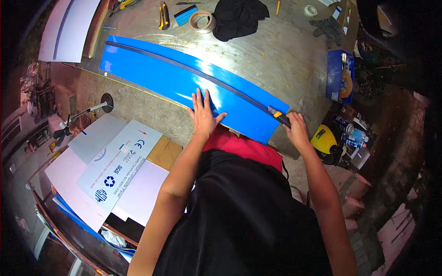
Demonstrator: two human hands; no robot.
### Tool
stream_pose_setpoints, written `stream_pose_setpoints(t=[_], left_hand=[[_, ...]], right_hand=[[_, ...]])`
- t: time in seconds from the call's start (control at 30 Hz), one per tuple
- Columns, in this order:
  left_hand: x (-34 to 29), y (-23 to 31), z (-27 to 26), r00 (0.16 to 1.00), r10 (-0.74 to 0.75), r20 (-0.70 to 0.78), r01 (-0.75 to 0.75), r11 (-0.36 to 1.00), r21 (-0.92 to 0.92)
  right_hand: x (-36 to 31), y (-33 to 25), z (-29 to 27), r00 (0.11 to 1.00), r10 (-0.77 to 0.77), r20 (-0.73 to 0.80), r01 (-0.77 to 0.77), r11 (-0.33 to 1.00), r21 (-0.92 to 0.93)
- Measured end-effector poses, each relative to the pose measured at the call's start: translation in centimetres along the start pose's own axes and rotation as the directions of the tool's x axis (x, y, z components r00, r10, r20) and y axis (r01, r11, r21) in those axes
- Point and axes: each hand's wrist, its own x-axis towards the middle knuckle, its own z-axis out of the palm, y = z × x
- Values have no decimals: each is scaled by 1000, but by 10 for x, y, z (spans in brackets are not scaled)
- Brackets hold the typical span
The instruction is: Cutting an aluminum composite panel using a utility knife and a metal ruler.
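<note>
A long glossy blue panel [147,64] lies along the near edge of the metal-topped table. Running lengthwise across it is a narrow dark strip [184,68], perhaps a straightedge. My left hand [203,117] rests on the panel's near side, fingers spread, with nothing visible in its grasp. At the panel's right end, my right hand [298,131] grips a black-and-yellow utility knife [282,118]. The knife's front end points left toward the end of the strip. Whether the blade touches the panel is too small to tell.
On the table [294,60] lie a tape roll [202,22], another utility knife [164,16], a blue squeegee [185,15], black cloth [237,18] and a glove [328,31]. A blue bin [340,76] stands right. Stacked panels [115,170] sit at lower left.
</note>
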Motion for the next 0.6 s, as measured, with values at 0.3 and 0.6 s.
stream_pose_setpoints(t=[0.3, 0.6], left_hand=[[18, 13, -1, 1000, 7, -15, -7, 1000, -30], [39, 17, 3, 984, 43, -172, -49, 998, -27]], right_hand=[[-12, -30, -42, 982, 132, 135, -158, 968, 195], [-9, -36, -59, 962, 218, 165, -247, 952, 183]])
